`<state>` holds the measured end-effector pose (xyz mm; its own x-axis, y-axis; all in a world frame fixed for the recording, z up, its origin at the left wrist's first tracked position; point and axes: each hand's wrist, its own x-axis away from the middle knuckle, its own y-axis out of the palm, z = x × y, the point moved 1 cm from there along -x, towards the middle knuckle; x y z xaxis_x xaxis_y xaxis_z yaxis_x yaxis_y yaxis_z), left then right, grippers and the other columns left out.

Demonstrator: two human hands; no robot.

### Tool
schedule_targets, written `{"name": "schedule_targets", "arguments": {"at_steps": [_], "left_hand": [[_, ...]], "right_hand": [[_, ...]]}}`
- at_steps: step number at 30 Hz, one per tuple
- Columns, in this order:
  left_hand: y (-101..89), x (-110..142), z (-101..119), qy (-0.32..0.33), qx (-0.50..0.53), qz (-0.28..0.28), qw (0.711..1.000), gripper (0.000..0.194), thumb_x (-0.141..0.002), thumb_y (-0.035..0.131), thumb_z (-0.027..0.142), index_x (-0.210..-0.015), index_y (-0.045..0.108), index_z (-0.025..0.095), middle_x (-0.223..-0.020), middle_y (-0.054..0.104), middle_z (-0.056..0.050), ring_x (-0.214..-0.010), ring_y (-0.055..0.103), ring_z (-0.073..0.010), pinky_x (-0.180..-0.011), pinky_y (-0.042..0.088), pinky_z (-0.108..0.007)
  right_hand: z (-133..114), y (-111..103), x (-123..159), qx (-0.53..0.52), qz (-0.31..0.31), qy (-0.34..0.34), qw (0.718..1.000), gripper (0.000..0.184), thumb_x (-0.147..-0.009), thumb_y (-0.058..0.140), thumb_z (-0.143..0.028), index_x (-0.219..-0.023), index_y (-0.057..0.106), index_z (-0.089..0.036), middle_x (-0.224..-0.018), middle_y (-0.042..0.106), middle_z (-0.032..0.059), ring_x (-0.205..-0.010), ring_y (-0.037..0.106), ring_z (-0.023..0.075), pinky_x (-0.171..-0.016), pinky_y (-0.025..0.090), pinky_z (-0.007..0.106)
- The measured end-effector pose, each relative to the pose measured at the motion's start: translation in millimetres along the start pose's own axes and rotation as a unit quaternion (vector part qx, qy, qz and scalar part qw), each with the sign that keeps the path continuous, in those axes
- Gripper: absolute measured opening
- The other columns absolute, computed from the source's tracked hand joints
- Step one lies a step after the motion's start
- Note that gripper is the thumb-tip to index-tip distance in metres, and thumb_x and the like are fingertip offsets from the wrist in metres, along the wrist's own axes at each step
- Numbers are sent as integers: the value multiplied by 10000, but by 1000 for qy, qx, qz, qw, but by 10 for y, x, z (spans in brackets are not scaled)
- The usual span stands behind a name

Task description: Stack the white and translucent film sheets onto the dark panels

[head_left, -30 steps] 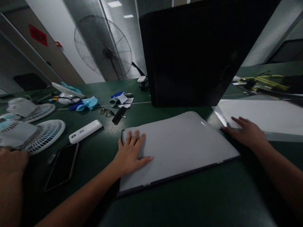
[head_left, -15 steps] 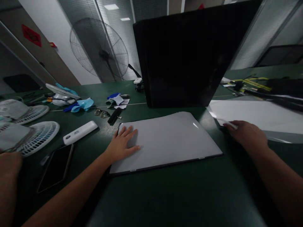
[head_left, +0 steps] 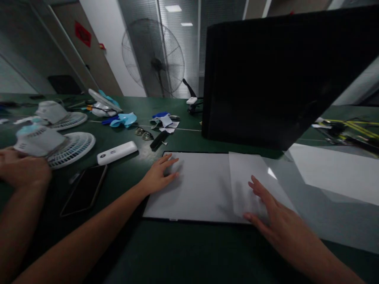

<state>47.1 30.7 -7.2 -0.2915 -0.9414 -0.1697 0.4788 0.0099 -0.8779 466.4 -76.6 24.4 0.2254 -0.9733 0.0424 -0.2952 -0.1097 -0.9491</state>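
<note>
A flat white panel (head_left: 201,185) with a thin dark edge lies on the table in front of me. My left hand (head_left: 160,175) rests on its left end, fingers spread. Over the panel's right part lies a thin whitish sheet (head_left: 241,177), and a clear film (head_left: 331,221) stretches from there to the right across the table. My right hand (head_left: 275,213) is open above that sheet, thumb and fingers apart, holding nothing; whether its fingertips touch the sheet I cannot tell. To the right lies a larger white sheet (head_left: 337,169).
A large black screen-like panel (head_left: 266,86) stands behind. A white oblong device (head_left: 117,153), a phone (head_left: 85,189), glasses (head_left: 144,133) and a black object (head_left: 159,140) lie left. Another person's hand (head_left: 25,167) is by white fans (head_left: 72,150). Cables (head_left: 352,130) lie right.
My right hand has come leftward from the sheet edge it was pinching and opened over the panel. A thin sheet now covers the panel's right part. The view has turned left.
</note>
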Motion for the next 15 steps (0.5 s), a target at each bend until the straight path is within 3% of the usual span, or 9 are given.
{"name": "schedule_targets", "arguments": {"at_steps": [3, 7, 11, 13, 15], "left_hand": [[-27, 25, 16, -9, 46, 25, 999, 721, -970, 597, 596, -1574, 557, 205, -1718, 419, -157, -1585, 413, -366, -1299, 341, -575], [-41, 41, 12, -5, 86, 48, 995, 690, -956, 622, 545, -1525, 600, 156, -1685, 464, -183, -1557, 460, -356, -1302, 349, -537], [-32, 48, -4, 1, 93, 68, 993, 607, -950, 642, 479, -1491, 625, 204, -1669, 496, -155, -1539, 487, -342, -1286, 366, -566], [-34, 49, 5, 3, 90, 65, 994, 583, -953, 636, 455, -1481, 632, 208, -1667, 497, -153, -1534, 494, -335, -1280, 378, -564], [-41, 50, 25, 4, 83, 49, 995, 571, -969, 616, 462, -1473, 640, 196, -1678, 479, -163, -1539, 488, -337, -1276, 388, -559]], "right_hand": [[-12, 114, 58, -28, 18, -87, 996, 922, -1008, 372, -771, -1747, 27, -341, -1717, 305, 67, -1433, 523, 381, -1112, 552, 627], [384, 102, -45, 121, 136, -56, 982, 879, -1003, 344, -758, -1675, 327, -191, -1646, 414, 166, -1416, 512, 435, -1196, 440, 692], [819, 138, -118, 206, 79, -91, 971, 823, -1005, 136, -634, -1405, 690, -175, -1475, 571, 228, -1240, 606, 511, -1038, 475, 790], [834, 180, -128, 190, 49, -95, 976, 825, -1015, 119, -621, -1338, 747, -197, -1442, 605, 211, -1249, 610, 500, -1021, 502, 777], [689, 213, -131, 162, 52, -62, 984, 802, -1033, 209, -691, -1408, 711, -190, -1444, 618, 176, -1280, 613, 447, -1089, 511, 722]]}}
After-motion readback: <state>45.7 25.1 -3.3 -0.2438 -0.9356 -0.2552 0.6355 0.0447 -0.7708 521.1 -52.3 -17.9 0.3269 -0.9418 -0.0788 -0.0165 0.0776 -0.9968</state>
